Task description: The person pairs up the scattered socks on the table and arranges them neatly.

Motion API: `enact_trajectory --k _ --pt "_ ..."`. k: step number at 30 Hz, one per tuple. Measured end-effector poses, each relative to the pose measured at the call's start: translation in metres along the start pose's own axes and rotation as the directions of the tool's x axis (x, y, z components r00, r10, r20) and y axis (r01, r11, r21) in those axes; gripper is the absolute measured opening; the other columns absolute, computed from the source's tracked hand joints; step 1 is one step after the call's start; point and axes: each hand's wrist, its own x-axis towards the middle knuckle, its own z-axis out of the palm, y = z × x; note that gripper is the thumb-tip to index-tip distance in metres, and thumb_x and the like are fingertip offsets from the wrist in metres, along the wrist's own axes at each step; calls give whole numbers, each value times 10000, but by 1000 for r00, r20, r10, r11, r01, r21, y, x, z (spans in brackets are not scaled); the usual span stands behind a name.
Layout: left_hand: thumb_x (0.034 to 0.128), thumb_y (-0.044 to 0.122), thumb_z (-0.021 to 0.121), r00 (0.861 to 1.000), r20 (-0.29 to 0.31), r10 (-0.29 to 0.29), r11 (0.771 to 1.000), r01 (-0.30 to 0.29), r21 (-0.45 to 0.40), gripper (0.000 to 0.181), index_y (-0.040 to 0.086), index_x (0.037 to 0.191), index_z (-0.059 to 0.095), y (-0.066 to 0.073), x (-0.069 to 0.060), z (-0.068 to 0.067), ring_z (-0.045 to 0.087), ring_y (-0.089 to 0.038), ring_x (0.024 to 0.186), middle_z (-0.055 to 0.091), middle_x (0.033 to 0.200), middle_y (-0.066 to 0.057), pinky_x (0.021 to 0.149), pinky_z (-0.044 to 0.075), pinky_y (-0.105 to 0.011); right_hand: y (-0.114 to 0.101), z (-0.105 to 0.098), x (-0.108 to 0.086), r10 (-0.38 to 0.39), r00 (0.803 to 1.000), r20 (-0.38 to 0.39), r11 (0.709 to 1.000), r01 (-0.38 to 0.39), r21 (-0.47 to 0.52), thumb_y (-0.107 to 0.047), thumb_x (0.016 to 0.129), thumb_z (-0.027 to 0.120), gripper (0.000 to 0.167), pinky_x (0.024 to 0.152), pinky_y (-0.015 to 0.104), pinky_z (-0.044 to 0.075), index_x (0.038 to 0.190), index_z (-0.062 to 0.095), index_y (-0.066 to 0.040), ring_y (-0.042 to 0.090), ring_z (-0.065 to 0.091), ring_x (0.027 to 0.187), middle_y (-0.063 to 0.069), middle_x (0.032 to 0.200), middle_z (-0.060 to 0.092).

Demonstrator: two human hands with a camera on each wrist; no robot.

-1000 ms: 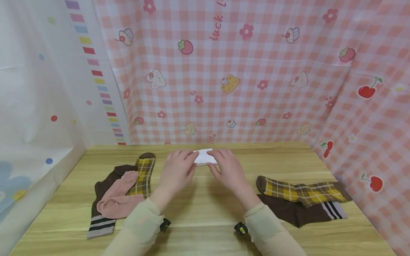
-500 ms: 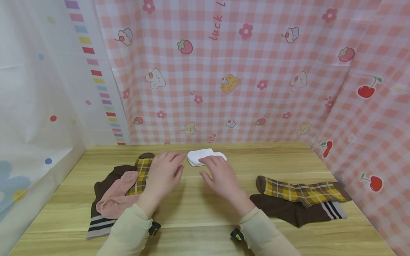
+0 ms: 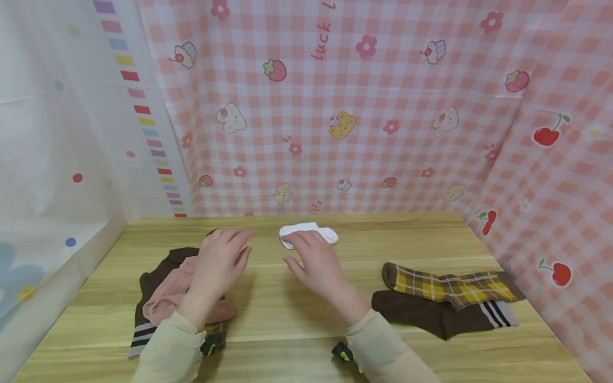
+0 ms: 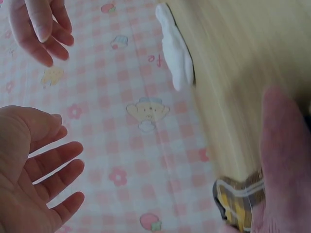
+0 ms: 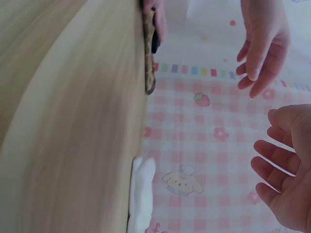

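A white folded sock bundle (image 3: 328, 234) lies at the back middle of the table. My right hand (image 3: 313, 260) hovers in front of it, fingers loosely bent, holding nothing; in the head view its fingertips overlap the near edge of the white bundle. Farther left, my left hand (image 3: 217, 263) is raised over the left sock group, also with nothing in it. Under that hand and forearm are a pink sock (image 3: 167, 290), a brown sock (image 3: 179, 254) with striped cuff, and a mostly hidden yellow plaid sock (image 3: 216, 328). Both wrist views show the fingers apart, touching nothing.
At the right, a yellow plaid sock (image 3: 450, 287) lies against a brown sock (image 3: 431, 316) with a striped cuff. The wooden table (image 3: 287, 351) ends at a pink checked cloth (image 3: 397, 149) behind and a white cloth (image 3: 48, 175) at left.
Both hands have let go of the white sock bundle, which stays on the table. My left hand has moved left and towards me; the right has drawn slightly left and nearer.
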Motion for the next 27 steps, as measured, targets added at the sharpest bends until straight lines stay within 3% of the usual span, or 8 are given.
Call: enact_trajectory --k 6,10,27 --pt "866 68 739 999 31 -45 999 45 8 318 47 1180 696 -8 -4 -13 607 -384 1015 685 1117 -156 850 467 -567 -12 3 7 -9 1000 2 1000 9 21 -158 884 750 365 987 375 447 1218 640 -61 262 578 1109 81 1172 654" --pt "850 52 749 999 19 -40 999 40 10 333 29 1178 696 -14 -8 -18 612 -389 990 688 1082 -163 830 474 -570 -21 5 10 -6 1000 21 999 5 37 -172 896 740 360 998 373 446 1229 636 -81 258 575 1122 79 1178 653" --pt "824 61 768 994 83 -74 996 69 60 332 38 1148 696 -37 -37 -26 610 -389 961 683 1025 -167 775 473 -580 -45 24 9 36 991 131 996 -46 73 -225 931 702 355 1026 331 423 1263 627 -126 191 560 1161 11 1226 644"
